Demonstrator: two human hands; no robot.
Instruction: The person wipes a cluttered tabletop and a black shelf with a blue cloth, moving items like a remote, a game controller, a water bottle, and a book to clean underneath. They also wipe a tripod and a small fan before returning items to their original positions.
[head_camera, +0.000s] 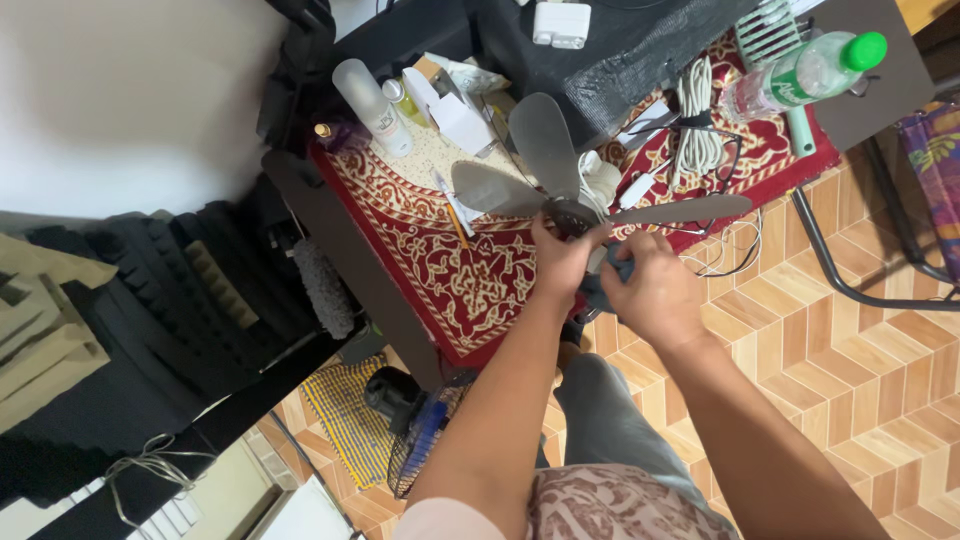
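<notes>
Gripping the grey fan blade (560, 185) at its hub, my left hand (562, 262) pinches closed there; my right hand (655, 290) is closed round a dark cloth (612, 268) just beside the hub, over the table's edge; beyond, on the red patterned cloth (450, 280), stand a frosted bottle (372, 105) and a green-capped bottle (805, 72), contents unclear.

Beyond both hands stands a low dark table (345, 250) covered by a red patterned cloth (440, 275). On the cloth, beyond the left hand (562, 262), stand a frosted bottle (372, 105) and white boxes (455, 115). Beyond the right hand (655, 290) lie a coiled white cable (698, 125) and a green-capped bottle (805, 72).
</notes>
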